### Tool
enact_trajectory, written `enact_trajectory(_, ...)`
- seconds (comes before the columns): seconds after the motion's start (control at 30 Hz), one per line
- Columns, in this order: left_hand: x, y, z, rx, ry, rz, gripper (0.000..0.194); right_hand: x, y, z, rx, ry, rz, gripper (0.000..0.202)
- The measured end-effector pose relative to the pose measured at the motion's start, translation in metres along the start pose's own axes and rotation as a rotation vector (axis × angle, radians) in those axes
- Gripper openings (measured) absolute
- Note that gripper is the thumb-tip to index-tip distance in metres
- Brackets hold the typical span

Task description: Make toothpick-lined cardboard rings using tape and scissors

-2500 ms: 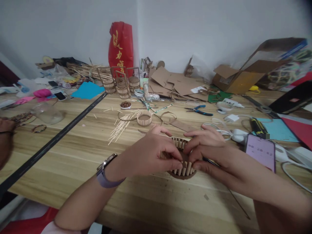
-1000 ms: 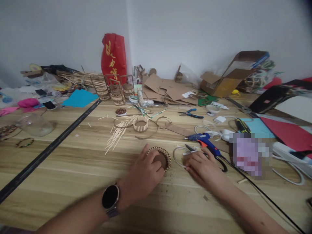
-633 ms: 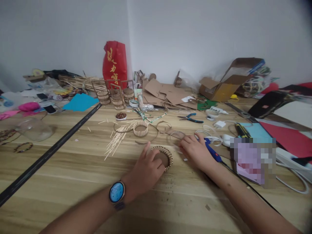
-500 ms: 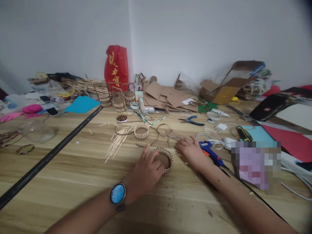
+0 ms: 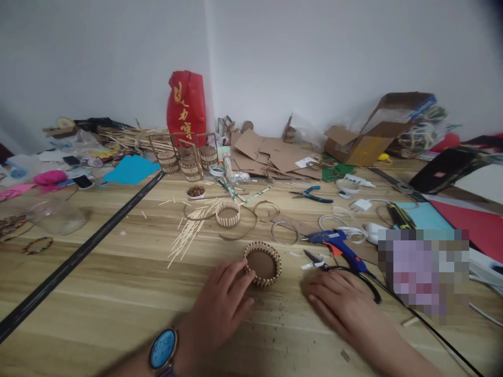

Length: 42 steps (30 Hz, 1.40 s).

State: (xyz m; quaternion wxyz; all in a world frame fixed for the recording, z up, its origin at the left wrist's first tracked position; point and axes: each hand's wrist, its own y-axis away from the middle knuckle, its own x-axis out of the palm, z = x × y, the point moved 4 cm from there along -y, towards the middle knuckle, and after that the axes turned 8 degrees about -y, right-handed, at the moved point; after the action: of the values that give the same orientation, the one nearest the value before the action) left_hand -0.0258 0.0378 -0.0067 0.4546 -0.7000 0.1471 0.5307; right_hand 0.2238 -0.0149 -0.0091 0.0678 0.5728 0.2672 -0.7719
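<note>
My left hand [image 5: 222, 301], a watch on its wrist, has its fingers stretched out. Its fingertips touch the near left rim of a small round basket [image 5: 262, 263] with a brown cardboard bottom and a wall of short sticks. Lying low over the table with outstretched fingers, my right hand [image 5: 341, 303] is beside black-handled scissors [image 5: 317, 260] and partly covers them. Nothing shows in its grasp. Beyond it rest a blue glue gun [image 5: 334, 240] and a thin metal ring [image 5: 285, 233]. A second stick-walled ring [image 5: 228, 214] stands farther back.
Thin sticks [image 5: 188, 230] lie scattered at centre left. Pliers [image 5: 312, 195], a bowl of brown beads [image 5: 196, 192] and cardboard pieces [image 5: 271, 152] are farther back. Small handled baskets [image 5: 191, 167] stand before a red bag [image 5: 186, 107]. A glass jar [image 5: 57, 217] is at left.
My right hand has come back from the metal ring towards me, uncovering the ring, glue gun tip and scissors. My left hand has drawn back from over the basket to its rim.
</note>
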Motion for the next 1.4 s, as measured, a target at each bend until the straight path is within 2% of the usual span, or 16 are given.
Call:
enact_trajectory(0.13,0.007,0.002,0.005,-0.067,0.071,-0.003,0.033,-0.002,0.004,-0.002,0.018,-0.015,0.018,0.022)
enact_trajectory(0.3,0.011,0.004,0.011,-0.134,0.106,-0.017,0.03,0.0,-0.013,-0.007,0.045,-0.013,0.065,0.022)
enact_trajectory(0.43,0.015,0.006,0.016,-0.168,0.109,-0.008,0.026,0.001,-0.037,-0.011,0.069,0.002,0.18,0.028)
enact_trajectory(0.53,0.017,0.006,0.02,-0.186,0.119,0.01,0.018,0.0,-0.059,-0.021,0.099,0.013,0.212,0.027)
enact_trajectory(0.73,0.02,0.001,0.025,-0.176,0.149,0.091,0.013,0.009,-0.119,-0.053,0.132,0.076,0.22,0.025)
enact_trajectory(0.87,0.02,0.001,0.023,-0.145,0.18,0.089,0.014,0.02,-0.157,-0.064,0.173,0.142,0.196,0.019)
enact_trajectory(0.97,0.022,0.003,0.021,-0.131,0.189,0.101,0.015,0.031,-0.174,-0.063,0.155,0.164,0.189,0.029)
enact_trajectory(1.1,0.024,0.005,0.019,-0.118,0.195,0.101,0.014,0.036,-0.181,-0.062,0.123,0.169,0.13,0.028)
enact_trajectory(1.2,0.025,0.005,0.018,-0.105,0.207,0.087,0.015,0.02,-0.179,-0.067,0.123,0.152,0.022,0.017)
enact_trajectory(1.3,0.025,0.005,0.018,-0.106,0.211,0.091,0.016,-0.014,-0.166,-0.07,0.128,0.14,-0.122,0.02)
enact_trajectory(1.4,0.023,0.003,0.019,-0.116,0.217,0.109,0.014,-0.051,-0.14,-0.062,0.106,0.153,-0.246,0.026)
